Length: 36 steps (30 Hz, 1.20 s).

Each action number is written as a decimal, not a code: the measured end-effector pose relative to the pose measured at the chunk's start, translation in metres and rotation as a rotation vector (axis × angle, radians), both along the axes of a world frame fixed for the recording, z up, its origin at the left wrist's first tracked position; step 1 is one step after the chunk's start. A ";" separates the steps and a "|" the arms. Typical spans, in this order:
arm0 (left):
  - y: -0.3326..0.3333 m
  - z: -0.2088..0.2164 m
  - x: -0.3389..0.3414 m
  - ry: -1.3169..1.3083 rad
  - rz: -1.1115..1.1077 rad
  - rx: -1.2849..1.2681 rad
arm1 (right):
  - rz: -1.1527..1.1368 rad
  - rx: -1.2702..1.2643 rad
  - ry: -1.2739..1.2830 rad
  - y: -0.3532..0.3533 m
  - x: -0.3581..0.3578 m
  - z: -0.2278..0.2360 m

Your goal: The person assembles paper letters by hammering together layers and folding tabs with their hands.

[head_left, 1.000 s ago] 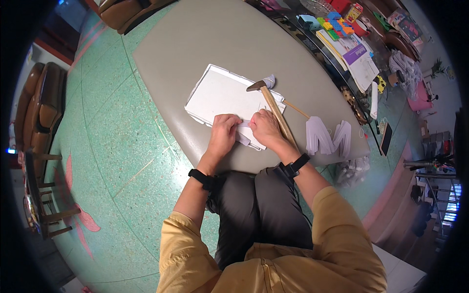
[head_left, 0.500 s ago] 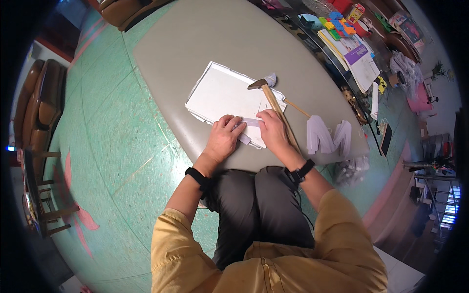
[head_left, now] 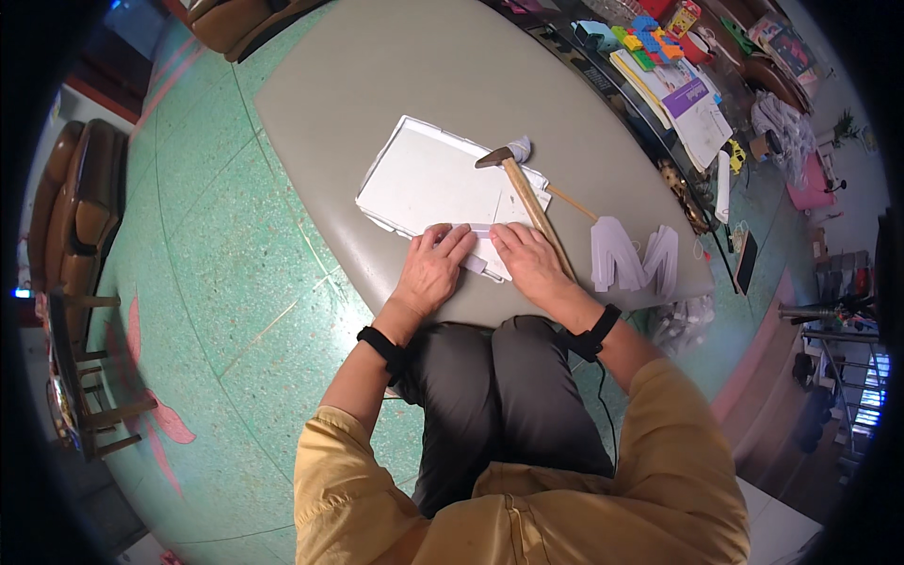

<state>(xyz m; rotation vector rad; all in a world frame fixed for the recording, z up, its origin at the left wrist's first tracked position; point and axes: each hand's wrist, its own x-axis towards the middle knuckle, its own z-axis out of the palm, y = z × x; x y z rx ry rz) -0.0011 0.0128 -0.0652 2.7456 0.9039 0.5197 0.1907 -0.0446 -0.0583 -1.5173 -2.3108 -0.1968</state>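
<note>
A narrow pale lilac paper strip [head_left: 480, 229] spans the gap between my hands, low over a white cardboard tray or board [head_left: 428, 174]. My left hand [head_left: 432, 271] grips its left end, with bent fingers pressed together and another lilac piece [head_left: 476, 266] beside them. At the right end, my right hand [head_left: 532, 260] presses on the strip with its fingers close together; the thumbs are mostly hidden. A wooden-handled hammer [head_left: 534, 207] lies just right of the board, its metal head on the far side.
Folded lilac strips [head_left: 614, 256] lie on the grey padded table [head_left: 395, 56] to the right, near a thin wooden stick [head_left: 572, 203]. A small grey-white roll [head_left: 520, 148] sits by the hammer head. Papers [head_left: 692, 113] and colourful toy bricks [head_left: 650, 42] occupy a side table.
My right hand has turned flatter and its fingers have come down on the strip, closer to my left hand. My left fingers have shifted slightly along it. The hammer stays put.
</note>
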 end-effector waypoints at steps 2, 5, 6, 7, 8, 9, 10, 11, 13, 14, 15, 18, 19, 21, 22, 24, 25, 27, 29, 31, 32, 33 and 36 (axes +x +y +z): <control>-0.001 0.001 0.000 0.026 -0.002 0.006 | -0.013 -0.009 -0.037 -0.002 0.001 0.003; -0.001 0.003 0.002 0.056 -0.004 0.004 | -0.009 -0.061 -0.093 0.002 0.001 0.008; 0.001 0.005 0.002 0.066 -0.004 -0.001 | -0.008 -0.058 -0.095 0.005 0.003 0.009; 0.002 0.007 0.002 0.065 -0.002 0.002 | -0.110 -0.061 0.025 0.008 0.007 0.011; 0.002 0.008 0.002 0.063 0.006 -0.024 | -0.212 -0.064 0.147 0.009 0.009 0.013; 0.001 0.009 0.004 0.060 0.017 -0.051 | -0.371 -0.087 0.171 0.009 0.010 0.019; 0.002 0.009 0.005 0.059 0.024 -0.050 | -0.364 -0.085 0.170 0.009 0.010 0.018; 0.003 0.009 0.008 0.063 0.052 -0.061 | -0.542 -0.262 0.204 0.010 0.011 0.015; 0.004 0.008 0.014 0.060 0.075 -0.070 | -0.737 -0.566 0.345 0.016 0.022 0.010; 0.004 0.008 0.017 0.072 0.088 -0.086 | -0.738 -0.562 0.340 0.018 0.027 0.008; 0.004 0.010 0.018 0.086 0.106 -0.096 | -0.757 -0.519 0.408 0.020 0.027 0.010; 0.004 0.012 0.022 0.085 0.126 -0.144 | -0.703 -0.514 0.563 0.009 0.031 0.022; 0.003 0.012 0.019 0.083 0.138 -0.149 | -0.629 -0.564 0.649 0.000 0.028 0.028; 0.002 0.011 0.016 0.071 0.141 -0.151 | -0.610 -0.645 0.659 -0.021 0.022 0.041; 0.002 0.010 0.015 0.066 0.144 -0.154 | -0.604 -0.720 0.678 -0.031 0.019 0.050; 0.003 0.010 0.015 0.081 0.153 -0.145 | -0.601 -0.722 0.575 -0.040 0.008 0.056; 0.003 0.011 0.017 0.076 0.150 -0.142 | -0.607 -0.682 0.575 -0.043 0.005 0.051; 0.002 0.011 0.019 0.058 0.145 -0.158 | -0.633 -0.623 0.584 -0.047 0.004 0.040; 0.002 0.010 0.022 0.047 0.135 -0.157 | -0.622 -0.632 0.509 -0.048 0.011 0.030; 0.001 0.009 0.018 0.044 0.140 -0.155 | -0.593 -0.647 0.437 -0.045 0.006 0.037; 0.000 0.008 0.015 0.044 0.151 -0.151 | -0.582 -0.645 0.506 -0.046 0.005 0.043; -0.001 0.008 0.015 0.040 0.156 -0.148 | -0.575 -0.642 0.571 -0.047 0.004 0.050; 0.001 0.006 0.019 -0.011 0.133 -0.132 | -0.618 -0.596 0.484 -0.052 0.005 0.028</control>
